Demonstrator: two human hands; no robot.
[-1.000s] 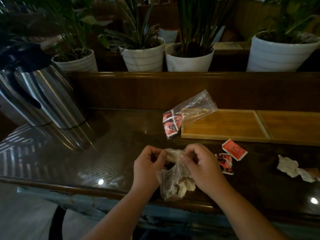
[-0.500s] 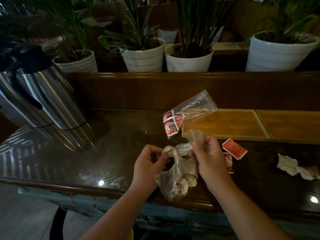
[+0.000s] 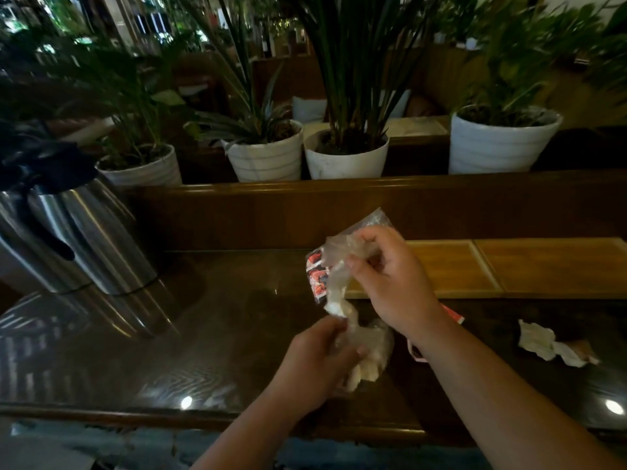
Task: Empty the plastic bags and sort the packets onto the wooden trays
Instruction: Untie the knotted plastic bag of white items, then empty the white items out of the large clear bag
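A: Step in hand, quick: opening the small plastic bag of pale packets. Left hand is curled round its body low over the table; right hand pinches the twisted neck and has it drawn up taut

B: How to do it well?

A: My guess: hold the body steady, work the twist loose rather than yank, the film looks thin and could tear and scatter packets. Then tip out near the wooden trays, which sit just beyond the right hand, side by side

B: What's unclear?

A: Second bag with red packets is mostly behind the right hand, can't tell if it leans on the left tray. Loose red packet peeks from behind the wrist, another is half covered by the forearm. Whether the neck is knotted or just twisted, can't tell. Crumpled white scrap at right is unidentifiable, frame is dim and soft
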